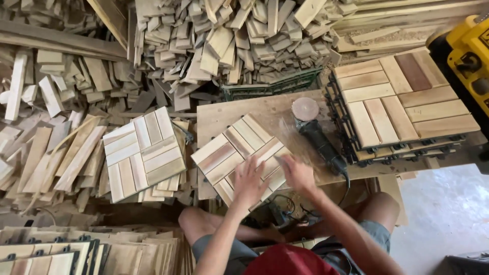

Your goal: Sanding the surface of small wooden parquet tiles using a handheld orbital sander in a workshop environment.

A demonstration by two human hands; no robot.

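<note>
**Both hands flat on a slatted wood tile at the work board**

Across the top of the frame, a great heap of short wood offcuts [239, 40] fills the view, spilling down the left side in loose slats. At the right, a stack of finished tiles [405, 102] stands on black plastic grid bases, its top face showing blocks of parallel slats laid at right angles; the yellow body of a machine [466, 51] cuts into the upper right corner. Left of centre another single tile [144, 153] lies tilted on the scrap pile, and at the lower left more tiles [61, 252] stand on edge.

In the middle of the frame, a plywood work board [229, 114] carries the wood tile [239, 155] in hand, turned diamond-wise near the board's lower edge. It is fully slatted, pale with a few reddish strips, with no gaps to see. Judging by the stacks around, many tiles are already made and this one is late in its handling; whether its surface is sanded yet I cannot tell, as the spot near the right hand is blurred.

The left hand [249, 181] lies on the tile with fingers spread and released, pressing down. The right hand [298, 173] rests open at the tile's right corner, gripping nothing. Just beside it, an angle grinder [316, 135] with a round sanding disc lies on the board, untouched.
</note>
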